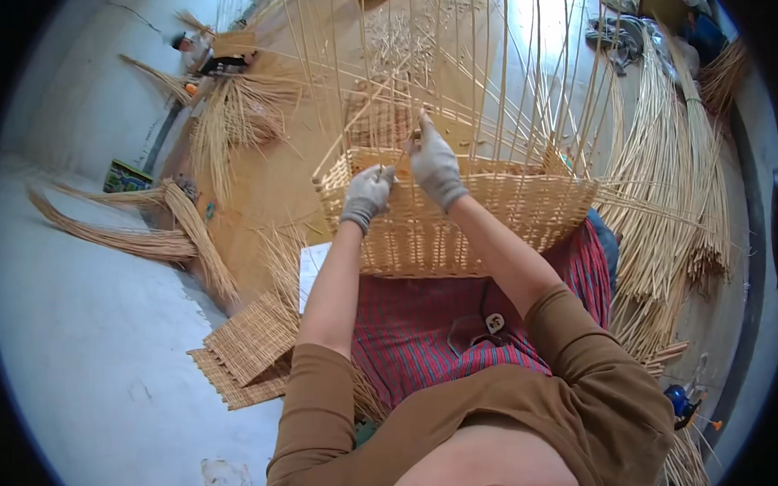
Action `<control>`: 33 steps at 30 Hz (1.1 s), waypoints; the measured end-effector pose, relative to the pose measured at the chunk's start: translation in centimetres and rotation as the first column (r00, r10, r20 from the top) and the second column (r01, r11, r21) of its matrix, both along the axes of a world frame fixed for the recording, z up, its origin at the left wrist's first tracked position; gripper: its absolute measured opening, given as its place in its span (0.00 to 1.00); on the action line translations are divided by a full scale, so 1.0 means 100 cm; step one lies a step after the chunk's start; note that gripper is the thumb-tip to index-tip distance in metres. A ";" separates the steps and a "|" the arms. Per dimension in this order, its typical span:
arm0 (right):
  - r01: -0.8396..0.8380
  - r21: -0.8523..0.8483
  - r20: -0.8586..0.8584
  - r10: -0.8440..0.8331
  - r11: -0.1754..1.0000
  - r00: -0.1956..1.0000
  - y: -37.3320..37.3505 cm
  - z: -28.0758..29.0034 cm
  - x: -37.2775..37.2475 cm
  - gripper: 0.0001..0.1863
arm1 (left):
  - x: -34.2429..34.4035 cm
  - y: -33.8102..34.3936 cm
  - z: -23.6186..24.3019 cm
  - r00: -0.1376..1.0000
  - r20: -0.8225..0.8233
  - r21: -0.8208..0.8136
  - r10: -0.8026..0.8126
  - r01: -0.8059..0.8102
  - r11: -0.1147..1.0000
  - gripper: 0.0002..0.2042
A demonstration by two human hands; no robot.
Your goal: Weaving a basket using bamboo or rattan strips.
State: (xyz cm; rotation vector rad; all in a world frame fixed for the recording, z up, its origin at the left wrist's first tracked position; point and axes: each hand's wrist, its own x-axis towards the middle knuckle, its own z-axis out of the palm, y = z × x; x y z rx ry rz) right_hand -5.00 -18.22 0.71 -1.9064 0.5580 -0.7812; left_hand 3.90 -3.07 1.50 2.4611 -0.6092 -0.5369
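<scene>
Hands (436,166) at basket (423,240), reed-littered floor (244,215) beyond

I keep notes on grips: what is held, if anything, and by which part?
The left hand apparently pinches a strand at the basket rim; its gripped part, and whether the right hand holds anything, cannot be told.

free air left of the basket (457,228), tall upright canes (503,63) behind the hands (436,167)

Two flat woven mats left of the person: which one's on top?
The upper mat, nearer the woven basket. It overlaps the lower mat, whose edges stick out beneath it toward the bottom of the picture.
</scene>
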 end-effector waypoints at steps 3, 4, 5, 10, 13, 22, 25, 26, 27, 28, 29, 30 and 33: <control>-0.022 -0.111 -0.015 0.020 0.994 1.000 -0.017 0.030 0.032 0.43 | 0.002 0.002 -0.003 0.990 0.134 -0.055 -0.050 0.057 0.997 0.27; -0.043 -0.143 -0.105 0.028 0.989 0.994 -0.023 0.035 0.039 0.47 | 0.003 0.002 -0.006 0.988 0.150 -0.086 -0.043 0.056 0.995 0.28; -0.075 -0.171 -0.191 0.042 0.982 0.981 -0.027 0.035 0.043 0.50 | 0.005 0.002 -0.008 0.986 0.165 -0.116 -0.036 0.056 0.992 0.29; 0.006 -0.074 -0.271 -0.026 0.997 0.962 -0.037 0.034 0.065 0.59 | 0.008 0.002 -0.014 0.998 -0.062 -0.183 0.023 -0.034 0.983 0.31; -0.043 0.111 0.130 0.028 0.993 0.991 -0.034 0.034 0.058 0.62 | 0.006 0.000 -0.012 0.993 -0.099 -0.161 0.058 -0.074 0.984 0.29; -0.305 0.675 0.517 -0.136 0.672 0.845 -0.014 -0.087 -0.093 0.20 | -0.012 -0.014 -0.007 0.993 0.028 -0.179 0.112 -0.105 0.978 0.17; -0.316 0.748 0.474 -0.137 0.584 0.870 -0.006 -0.098 -0.105 0.12 | -0.028 -0.028 -0.004 0.942 -0.223 -0.436 0.251 -0.327 0.838 0.22; -0.318 0.725 0.501 -0.151 0.611 0.852 -0.002 -0.093 -0.105 0.10 | -0.032 -0.035 -0.004 0.927 -0.236 -0.432 0.293 -0.370 0.823 0.23; -0.324 0.669 0.565 -0.175 0.669 0.806 0.002 -0.086 -0.106 0.09 | -0.034 -0.040 -0.003 0.917 -0.282 -0.445 0.282 -0.385 0.808 0.24; -0.311 0.659 0.554 -0.162 0.685 0.817 0.007 -0.078 -0.109 0.14 | -0.036 -0.044 -0.003 0.929 -0.177 -0.418 0.325 -0.370 0.829 0.25; -0.292 0.690 0.497 -0.139 0.662 0.857 0.010 -0.069 -0.111 0.15 | -0.036 -0.047 -0.004 0.925 -0.161 -0.405 0.343 -0.379 0.832 0.25; -0.287 0.709 0.467 -0.123 0.644 0.876 0.013 -0.062 -0.117 0.17 | -0.036 -0.048 -0.005 0.926 -0.159 -0.406 0.342 -0.377 0.832 0.25; -0.151 0.704 0.412 -0.227 0.694 0.882 0.004 -0.050 -0.135 0.22 | -0.036 -0.042 -0.012 0.922 -0.219 -0.491 0.318 -0.386 0.781 0.23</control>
